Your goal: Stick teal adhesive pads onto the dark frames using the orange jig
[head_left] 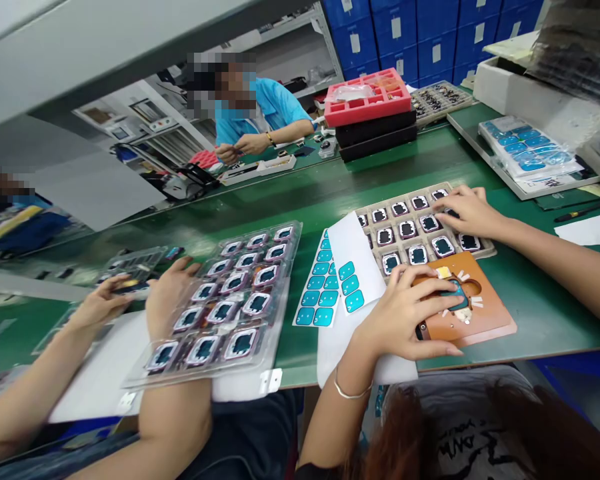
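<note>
My left hand (415,310) lies over an orange fixture block (495,320) near the table's front edge. Its fingers are spread, with fingertips on a teal plate (461,295) set in the block. My right hand (473,212) reaches into a beige tray (489,253) just behind, fingers curled around a dark part with a pale rim (451,213). Several similar parts sit in the tray's pockets. Left of the block lies a sheet of teal stickers (316,299). A white backing sheet (355,243), folded over it, carries a few more stickers.
A co-worker's hands (173,293) are at the left, beside a clear tray (280,317) of framed parts. Another person in blue (280,107) works opposite. Red foam tray (367,100) tops black trays behind; bagged teal sheets (527,147) and a pen (580,211) lie right.
</note>
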`<act>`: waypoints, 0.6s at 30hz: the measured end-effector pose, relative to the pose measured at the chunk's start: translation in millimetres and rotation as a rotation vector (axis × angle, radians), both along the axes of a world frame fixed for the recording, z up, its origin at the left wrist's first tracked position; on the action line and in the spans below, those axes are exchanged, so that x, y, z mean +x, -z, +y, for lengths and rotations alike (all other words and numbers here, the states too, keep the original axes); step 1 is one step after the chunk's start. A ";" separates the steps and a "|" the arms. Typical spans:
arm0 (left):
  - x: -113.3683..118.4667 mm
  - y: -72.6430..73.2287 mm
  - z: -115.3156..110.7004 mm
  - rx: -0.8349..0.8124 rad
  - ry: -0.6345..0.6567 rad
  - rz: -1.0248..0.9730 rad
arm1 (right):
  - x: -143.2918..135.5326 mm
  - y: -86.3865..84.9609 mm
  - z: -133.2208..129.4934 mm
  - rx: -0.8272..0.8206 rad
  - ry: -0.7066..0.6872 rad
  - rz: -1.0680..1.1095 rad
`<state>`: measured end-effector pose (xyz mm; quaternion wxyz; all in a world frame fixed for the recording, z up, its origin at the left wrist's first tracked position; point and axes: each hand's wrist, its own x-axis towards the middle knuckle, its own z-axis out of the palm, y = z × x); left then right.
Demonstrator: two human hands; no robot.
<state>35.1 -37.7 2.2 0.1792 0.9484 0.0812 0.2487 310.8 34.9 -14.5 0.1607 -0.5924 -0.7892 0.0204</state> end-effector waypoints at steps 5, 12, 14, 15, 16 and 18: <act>0.5 -1.4 0.7 -0.029 0.016 -0.018 | 12.1 5.9 10.7 0.000 0.130 -0.119; 3.0 1.4 2.5 -0.045 0.048 -0.093 | 23.3 6.7 26.2 0.007 0.105 0.040; 3.0 1.9 2.6 -0.041 0.030 -0.086 | 26.3 -0.9 24.2 0.054 0.088 0.107; 2.9 2.0 2.6 -0.041 0.023 -0.079 | 26.7 -6.5 19.5 0.075 0.071 0.161; 2.8 1.9 2.5 -0.040 0.019 -0.073 | 26.0 -13.3 11.8 0.093 0.057 0.245; 2.8 1.4 2.3 -0.035 0.018 -0.071 | 21.5 -28.9 -12.6 0.070 0.042 0.486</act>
